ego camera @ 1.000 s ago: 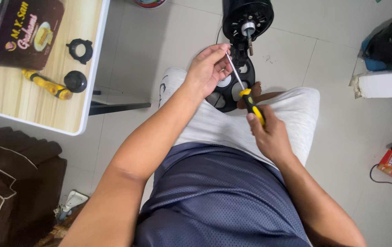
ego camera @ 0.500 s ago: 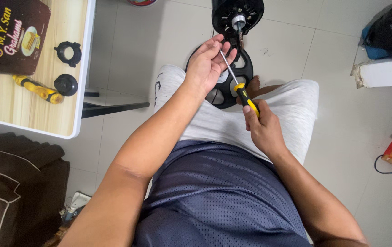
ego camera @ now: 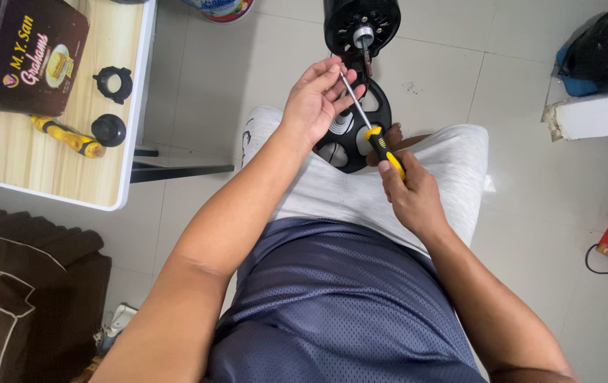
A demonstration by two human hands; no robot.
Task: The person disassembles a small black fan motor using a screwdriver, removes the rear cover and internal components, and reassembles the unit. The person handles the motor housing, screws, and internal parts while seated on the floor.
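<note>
My right hand grips the yellow-and-black handle of a screwdriver. Its steel shaft slants up and left toward a black round motor housing with a metal shaft at its centre. My left hand is up at the shaft's tip, fingers curled about it just below the housing. Under both hands a black round base plate with cut-outs rests on the floor between my knees.
A light wooden table stands at left with a dark brown tin box, a second yellow screwdriver, a black ring and a black cap. A brown bag is lower left; bags and boxes sit at right.
The view has shifted slightly. My left hand has stayed at the screwdriver tip; the shaft points a little higher toward the motor housing.
</note>
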